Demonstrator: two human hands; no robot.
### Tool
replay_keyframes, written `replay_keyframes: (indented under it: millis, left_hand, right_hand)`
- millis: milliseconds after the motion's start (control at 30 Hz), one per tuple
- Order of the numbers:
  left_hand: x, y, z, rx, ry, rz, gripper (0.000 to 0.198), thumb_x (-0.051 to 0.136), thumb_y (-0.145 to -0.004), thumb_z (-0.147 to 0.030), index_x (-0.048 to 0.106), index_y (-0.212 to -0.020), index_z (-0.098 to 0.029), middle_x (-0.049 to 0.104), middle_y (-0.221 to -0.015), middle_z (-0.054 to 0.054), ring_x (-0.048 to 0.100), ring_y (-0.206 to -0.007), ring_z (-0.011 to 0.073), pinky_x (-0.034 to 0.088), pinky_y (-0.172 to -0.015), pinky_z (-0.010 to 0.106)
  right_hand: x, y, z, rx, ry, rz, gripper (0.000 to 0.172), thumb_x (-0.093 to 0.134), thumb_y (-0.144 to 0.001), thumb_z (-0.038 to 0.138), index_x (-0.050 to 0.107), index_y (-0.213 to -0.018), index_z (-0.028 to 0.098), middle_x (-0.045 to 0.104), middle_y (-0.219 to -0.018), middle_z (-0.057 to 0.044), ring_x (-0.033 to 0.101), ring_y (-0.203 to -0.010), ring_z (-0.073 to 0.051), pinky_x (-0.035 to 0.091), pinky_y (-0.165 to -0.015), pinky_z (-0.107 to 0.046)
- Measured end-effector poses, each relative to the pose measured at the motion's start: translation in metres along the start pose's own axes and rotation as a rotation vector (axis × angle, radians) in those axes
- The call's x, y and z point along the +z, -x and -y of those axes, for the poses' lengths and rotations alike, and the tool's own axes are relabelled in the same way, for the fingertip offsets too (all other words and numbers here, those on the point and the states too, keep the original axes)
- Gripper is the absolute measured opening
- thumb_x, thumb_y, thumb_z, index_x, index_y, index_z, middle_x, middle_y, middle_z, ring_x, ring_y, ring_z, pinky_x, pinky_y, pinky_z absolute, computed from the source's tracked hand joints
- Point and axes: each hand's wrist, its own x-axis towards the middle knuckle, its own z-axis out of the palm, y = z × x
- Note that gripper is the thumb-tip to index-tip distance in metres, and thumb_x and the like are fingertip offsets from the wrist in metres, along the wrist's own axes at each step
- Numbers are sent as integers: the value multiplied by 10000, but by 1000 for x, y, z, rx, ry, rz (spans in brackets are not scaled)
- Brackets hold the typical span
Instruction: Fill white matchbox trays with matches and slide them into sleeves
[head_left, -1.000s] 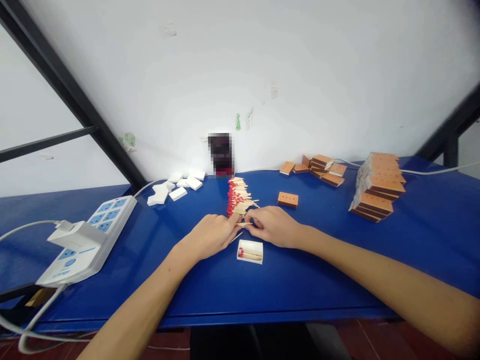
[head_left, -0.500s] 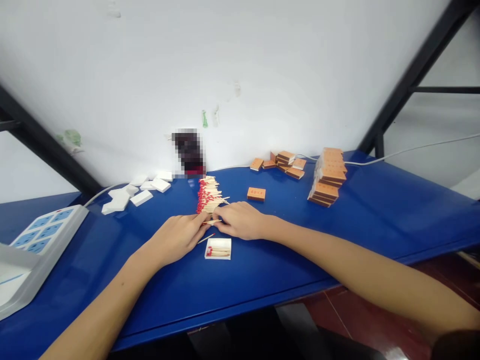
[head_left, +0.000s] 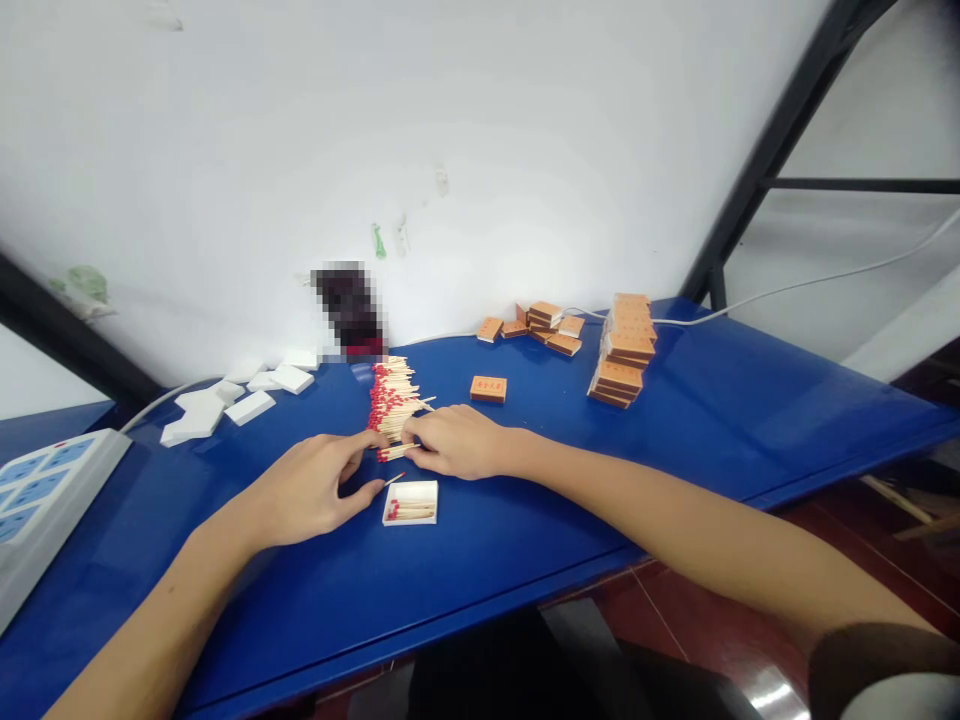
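Observation:
A pile of red-tipped matches (head_left: 391, 396) lies on the blue table (head_left: 525, 520). My right hand (head_left: 454, 442) is closed at the pile's near end, pinching a small bundle of matches (head_left: 396, 452). My left hand (head_left: 311, 487) rests beside it with fingers loosely curled; its thumb and forefinger are apart and reach toward the same bundle. A single match (head_left: 394, 478) lies by my left fingertips. In front of both hands sits a white open matchbox tray (head_left: 411, 502) with a few matches in it.
An orange matchbox (head_left: 488, 389) lies right of the pile. A stack of orange matchboxes (head_left: 622, 350) and loose ones (head_left: 544, 323) sit at the back right. White empty trays (head_left: 240, 394) lie at the back left, and a power strip (head_left: 45, 495) sits far left.
The view has swung to the right. My left hand has drawn back from the bundle and opened slightly. My right hand keeps its pinch on the matches.

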Motion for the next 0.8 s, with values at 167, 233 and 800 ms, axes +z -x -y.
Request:
replay_keyframes:
  millis: [167,233,800]
  left_hand:
    - [0,0,-4,9,53,-44,202,515,-878,-402,506,-839,-204,456,-572,-58,408,-503,116,277,-522,247]
    - [-1,1,-5,26,68,-30,181,507,-866,-339,485,-749,-202,429,-559,-54,375,-496,110,265,-518,249]
    - [7,-1,-2,2,62,-85,191,401,-985,-303,540,-916,-191,622,-769,14,548,-632,150,359,-595,258]
  right_hand:
    - [-5,6,4,30,55,22,192,420,-999,297,569,-991,176,709,-943,-68,641,-773,-191,295,-595,-287]
    - [-5,8,5,49,83,23,169,431,-995,286,558,-997,174,710,-947,-77,653,-781,-201,300,-596,-290]
    - [-21,31,37,55,-51,76,106,471,-955,253,533,-894,193,585,-689,-1,494,-607,-142,224,-545,-277]
